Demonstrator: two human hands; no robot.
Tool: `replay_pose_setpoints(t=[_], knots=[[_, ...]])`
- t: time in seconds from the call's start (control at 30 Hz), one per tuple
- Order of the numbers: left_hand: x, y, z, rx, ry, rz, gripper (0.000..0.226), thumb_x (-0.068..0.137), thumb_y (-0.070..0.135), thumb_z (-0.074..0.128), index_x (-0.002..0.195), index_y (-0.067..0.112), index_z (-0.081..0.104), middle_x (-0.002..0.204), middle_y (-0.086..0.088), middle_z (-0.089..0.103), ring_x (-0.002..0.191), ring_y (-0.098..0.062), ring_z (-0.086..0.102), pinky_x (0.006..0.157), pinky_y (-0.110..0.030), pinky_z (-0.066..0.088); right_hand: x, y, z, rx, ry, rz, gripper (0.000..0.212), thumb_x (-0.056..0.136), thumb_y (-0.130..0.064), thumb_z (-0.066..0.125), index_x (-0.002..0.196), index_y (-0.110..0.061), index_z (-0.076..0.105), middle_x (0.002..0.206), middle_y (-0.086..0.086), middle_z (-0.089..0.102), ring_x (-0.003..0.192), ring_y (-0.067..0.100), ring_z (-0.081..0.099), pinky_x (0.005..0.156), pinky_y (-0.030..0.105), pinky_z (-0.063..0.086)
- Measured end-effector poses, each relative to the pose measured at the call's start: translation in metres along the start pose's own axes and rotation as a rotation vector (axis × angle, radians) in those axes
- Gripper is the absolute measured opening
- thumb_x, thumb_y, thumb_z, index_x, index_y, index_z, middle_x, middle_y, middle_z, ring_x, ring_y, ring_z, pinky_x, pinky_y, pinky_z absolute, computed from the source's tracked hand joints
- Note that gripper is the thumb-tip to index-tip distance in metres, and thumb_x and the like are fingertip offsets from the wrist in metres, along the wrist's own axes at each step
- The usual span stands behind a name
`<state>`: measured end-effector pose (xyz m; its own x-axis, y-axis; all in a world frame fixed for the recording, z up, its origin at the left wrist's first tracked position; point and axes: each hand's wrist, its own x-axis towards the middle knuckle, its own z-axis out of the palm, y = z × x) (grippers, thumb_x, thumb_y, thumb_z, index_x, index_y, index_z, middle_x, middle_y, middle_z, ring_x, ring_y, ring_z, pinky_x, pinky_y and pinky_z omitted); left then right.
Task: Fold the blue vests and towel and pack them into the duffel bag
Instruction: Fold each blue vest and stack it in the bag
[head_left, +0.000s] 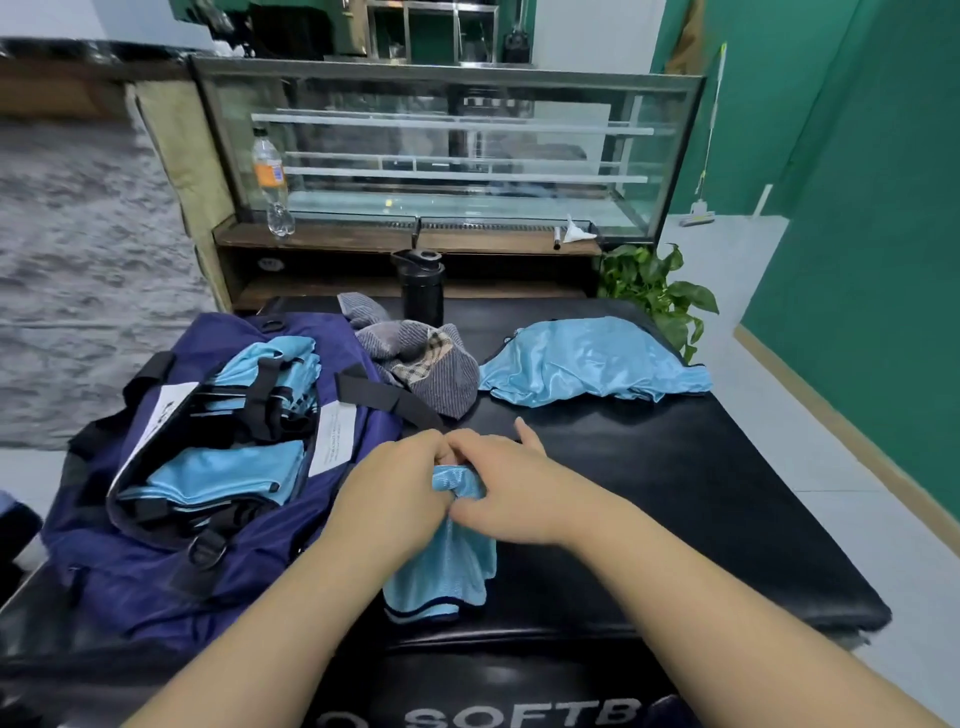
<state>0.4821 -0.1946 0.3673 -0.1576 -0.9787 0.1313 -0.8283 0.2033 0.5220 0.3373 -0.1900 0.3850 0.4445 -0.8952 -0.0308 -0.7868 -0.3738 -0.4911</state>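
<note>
With the left hand (400, 488) and right hand (506, 486) both pinching the vest (447, 566), better pull its top edge flat on the bench (675, 493) before folding

— What are the hands doing?
— The left hand (395, 488) and right hand (511, 488) are gripping a blue vest (441, 566) beside the open duffel bag (208, 571).
— And the towel (426, 364)?
— Lying behind.
</note>
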Motion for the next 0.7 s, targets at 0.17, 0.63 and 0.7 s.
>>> replay_pose_setpoints(t=[0.17, 0.63, 0.7], knots=[[-0.007, -0.016, -0.014, 0.046, 0.029, 0.078, 0.011, 0.080, 0.019, 0.057, 0.081, 0.026, 0.048, 0.076, 0.005, 0.059, 0.078, -0.018, 0.050, 0.064, -0.035, 0.041, 0.019, -0.011, 0.006, -0.135, -0.025, -0.048, 0.008, 0.083, -0.023, 0.055, 0.088, -0.019, 0.051, 0.087, -0.003, 0.057, 0.096, 0.019, 0.053, 0.112, 0.042, 0.017], [-0.013, -0.115, -0.062, -0.312, -0.214, -0.180, 0.034, 0.070, 0.040, 0.070, 0.102, 0.030, 0.064, 0.096, 0.012, 0.071, 0.089, -0.006, 0.067, 0.088, -0.035, 0.052, 0.066, -0.024, -0.005, 0.620, 0.094, 0.066, 0.014, 0.095, -0.018, 0.048, 0.101, -0.017, 0.061, 0.091, -0.002, 0.065, 0.080, 0.009, 0.060, 0.068, 0.018, 0.047], [-0.010, -0.128, -0.076, -0.326, -0.175, -0.253, 0.034, 0.062, 0.040, 0.068, 0.093, 0.025, 0.067, 0.085, 0.009, 0.072, 0.079, -0.012, 0.067, 0.080, -0.034, 0.054, 0.076, -0.031, 0.005, 0.646, 0.060, 0.105, 0.014, 0.096, -0.019, 0.045, 0.103, -0.017, 0.057, 0.084, 0.001, 0.066, 0.074, 0.017, 0.062, 0.065, 0.026, 0.048]])
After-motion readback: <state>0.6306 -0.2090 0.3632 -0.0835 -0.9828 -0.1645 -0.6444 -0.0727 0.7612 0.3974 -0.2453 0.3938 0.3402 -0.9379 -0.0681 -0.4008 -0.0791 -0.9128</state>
